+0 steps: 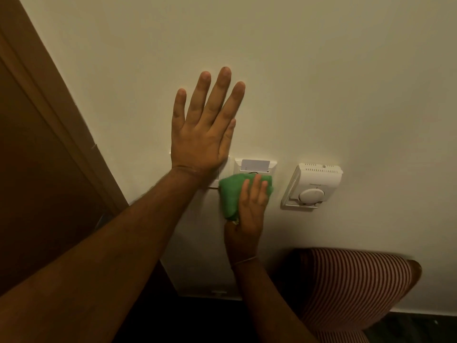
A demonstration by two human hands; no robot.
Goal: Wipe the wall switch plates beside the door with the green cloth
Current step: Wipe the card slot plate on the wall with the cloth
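Note:
My left hand [205, 127] lies flat on the cream wall with its fingers spread, and its heel and wrist cover most of a white switch plate [223, 169]. My right hand [251, 206] presses the bunched green cloth [231, 194] against the lower part of the neighbouring white plate [254, 167], a key-card holder with a card standing in its slot. The cloth hides the bottom half of that plate. A white thermostat [312, 185] with a round dial hangs on the wall to the right, apart from both hands.
The brown wooden door and its frame [49, 125] run down the left side. A red-and-white striped cushion or chair back [353, 285] stands against the wall at lower right. A white skirting [215, 292] meets the dark floor below.

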